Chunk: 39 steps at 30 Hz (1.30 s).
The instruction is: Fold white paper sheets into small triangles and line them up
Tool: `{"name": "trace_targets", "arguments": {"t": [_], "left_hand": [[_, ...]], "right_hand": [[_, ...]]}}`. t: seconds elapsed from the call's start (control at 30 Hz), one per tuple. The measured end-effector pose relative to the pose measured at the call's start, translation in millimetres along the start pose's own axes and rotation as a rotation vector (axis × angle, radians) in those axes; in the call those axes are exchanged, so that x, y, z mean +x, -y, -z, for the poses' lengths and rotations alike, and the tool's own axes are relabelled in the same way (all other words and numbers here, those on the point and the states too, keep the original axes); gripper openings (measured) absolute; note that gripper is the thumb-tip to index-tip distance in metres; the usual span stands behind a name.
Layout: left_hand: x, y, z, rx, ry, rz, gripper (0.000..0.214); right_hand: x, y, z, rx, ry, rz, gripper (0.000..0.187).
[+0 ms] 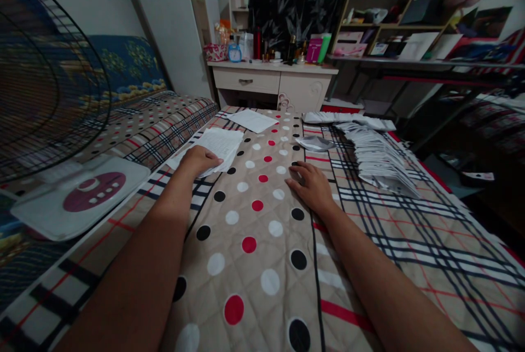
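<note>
My left hand (200,159) is on a loose stack of printed white paper sheets (223,141) at the left of the quilted cover. Its fingers are closed together at the near edge of the sheets. Fingers apart, my right hand (310,187) rests on the cover with nothing in it. Beyond that hand lies a folded paper piece (315,143), grey inside. To its right is a long row of overlapping folded papers (379,158), with more folded papers (348,119) across its far end. A flat white sheet (253,120) lies farther back, near the middle.
The patterned quilted cover (246,210) spreads beneath everything. At the left stand a wire-guarded fan (53,68) and its white base (82,196). A white cabinet (246,80) with bottles on top is at the back; a shelved desk (385,27) stands back right.
</note>
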State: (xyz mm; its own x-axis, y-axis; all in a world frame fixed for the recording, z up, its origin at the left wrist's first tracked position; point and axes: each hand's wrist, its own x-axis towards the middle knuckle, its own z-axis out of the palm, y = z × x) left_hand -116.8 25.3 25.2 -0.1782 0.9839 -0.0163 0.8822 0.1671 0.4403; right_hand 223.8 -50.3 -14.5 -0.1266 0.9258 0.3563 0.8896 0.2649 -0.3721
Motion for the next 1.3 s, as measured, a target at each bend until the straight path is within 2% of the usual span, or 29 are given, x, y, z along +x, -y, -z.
{"name": "trace_targets", "arguments": {"t": [0.2, 0.37, 0.43, 0.5, 0.57, 0.63, 0.7, 0.77, 0.83, 0.97, 1.03, 1.13, 1.17, 1.2, 1.3], "left_hand": [[1, -1, -2.0, -0.028, -0.015, 0.067, 0.032], [5, 3, -0.7, 0.005, -0.088, 0.088, 0.032], [2, -3, 0.8, 0.05, -0.121, 0.071, 0.032], [-8, -22, -0.9, 0.104, -0.149, 0.045, 0.03], [-27, -52, -8.5, 0.126, -0.134, -0.004, 0.029], [-53, -88, -21.5, 0.128, -0.094, -0.158, 0.025], [-78, -120, -35.4, 0.089, -0.037, -0.316, 0.021], [-96, -142, -45.3, 0.013, 0.042, -0.428, 0.018], [-102, -149, -48.9, -0.095, 0.163, -0.49, 0.016], [-80, -131, -43.7, -0.333, 0.259, -0.479, 0.035], [-63, -116, -38.3, -0.369, 0.206, -0.437, 0.033], [-45, -93, -29.4, -0.135, -0.048, -0.43, 0.025], [-41, -86, -26.5, -0.017, -0.092, -0.441, 0.028], [-38, -79, -24.0, 0.096, -0.082, -0.442, 0.035], [-33, -63, -18.8, 0.263, 0.125, -0.381, 0.072]], "right_hand": [[0, -2, -1, 0.005, -0.006, 0.011, 0.04], [1, -4, -2, 0.006, -0.009, 0.01, 0.039], [1, -3, -2, 0.006, -0.006, 0.01, 0.038], [1, -2, -1, 0.025, -0.015, 0.015, 0.04], [0, 1, 0, 0.079, -0.049, 0.04, 0.05], [-2, 5, 3, 0.149, -0.085, 0.111, 0.068], [-3, 11, 7, 0.194, -0.081, 0.213, 0.073], [-4, 15, 10, 0.207, -0.037, 0.292, 0.052], [-3, 16, 11, 0.248, 0.008, 0.312, 0.027], [-2, 10, 10, 0.391, -0.008, 0.253, 0.017], [-1, 7, 9, 0.436, -0.041, 0.206, 0.016], [0, 5, 8, 0.474, -0.048, 0.133, 0.018], [0, 5, 8, 0.478, -0.04, 0.121, 0.018], [-1, 5, 8, 0.479, -0.03, 0.118, 0.019], [-1, 8, 10, 0.48, -0.007, 0.123, 0.018]]}}
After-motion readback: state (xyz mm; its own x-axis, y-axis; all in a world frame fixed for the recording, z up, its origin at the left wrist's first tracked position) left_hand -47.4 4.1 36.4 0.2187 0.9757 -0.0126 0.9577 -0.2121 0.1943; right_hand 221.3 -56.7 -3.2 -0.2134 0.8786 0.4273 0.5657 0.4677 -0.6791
